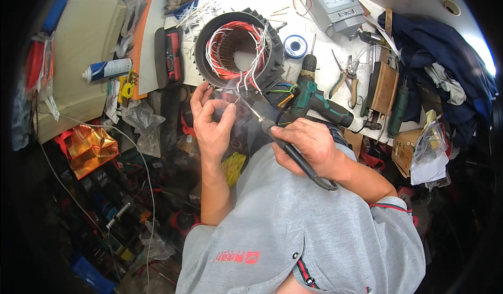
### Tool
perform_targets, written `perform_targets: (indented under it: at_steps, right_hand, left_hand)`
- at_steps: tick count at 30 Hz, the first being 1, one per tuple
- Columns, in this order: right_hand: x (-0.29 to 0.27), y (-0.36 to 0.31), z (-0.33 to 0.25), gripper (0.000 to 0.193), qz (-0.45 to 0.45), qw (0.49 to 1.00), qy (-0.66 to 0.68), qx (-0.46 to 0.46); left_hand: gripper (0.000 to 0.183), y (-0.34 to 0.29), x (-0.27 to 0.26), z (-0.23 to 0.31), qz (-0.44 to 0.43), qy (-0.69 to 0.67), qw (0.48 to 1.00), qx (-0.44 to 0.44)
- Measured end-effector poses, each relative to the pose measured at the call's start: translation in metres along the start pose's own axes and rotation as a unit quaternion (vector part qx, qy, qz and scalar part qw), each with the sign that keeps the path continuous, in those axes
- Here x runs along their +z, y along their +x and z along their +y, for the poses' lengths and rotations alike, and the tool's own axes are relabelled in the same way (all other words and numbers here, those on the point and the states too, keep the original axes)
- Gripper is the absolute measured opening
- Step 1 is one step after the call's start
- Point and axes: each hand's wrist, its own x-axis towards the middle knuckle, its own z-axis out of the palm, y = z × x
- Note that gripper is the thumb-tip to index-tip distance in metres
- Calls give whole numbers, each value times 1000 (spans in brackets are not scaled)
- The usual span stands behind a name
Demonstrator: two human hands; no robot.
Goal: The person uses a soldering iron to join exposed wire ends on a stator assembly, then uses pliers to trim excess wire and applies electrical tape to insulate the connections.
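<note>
A soldering iron (288,150) with a black handle and coiled cord is gripped in my right hand (312,144). Its metal tip points up and left, toward the white wire leads at the near rim of a motor stator (272,45). My left hand (212,121) is beside that rim, thumb and forefinger pinched on a thin wire (237,100) close to the iron's tip. Pale smoke drifts around them. Red and white windings (257,33) line the inside of the dark finned housing. The exact contact at the tip is too small to make out.
Right of the stator lie a solder spool (295,46), a green cordless drill (314,99), pliers (340,76) and a grey analog meter (335,6). A red multimeter (173,55) in a case and a spray can (107,69) are to the left.
</note>
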Motion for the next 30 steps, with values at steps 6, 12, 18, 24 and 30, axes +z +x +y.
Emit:
perform_targets:
  at_steps: [6, 12, 18, 24, 30]
  right_hand:
    - [0, 0, 0, 39, 6, 1000, 2, 1]
    - [1, 0, 0, 39, 8, 1000, -3, -1]
    - [1, 0, 0, 39, 6, 1000, -4, -1]
    - [1, 0, 0, 39, 8, 1000, -5, -4]
    - [0, 1, 0, 39, 6, 1000, -3, -4]
  left_hand:
    - [7, 0, 1, 2, 2, 8, 1000, -1]
    - [7, 0, 1, 0, 0, 11, 1000, 5]
    - [7, 1, 1, 3, 0, 17, 1000, 1]
    - [7, 2, 1, 5, 3, 14, 1000, -1]
    - [6, 1, 1, 0, 3, 3, 1000, -1]
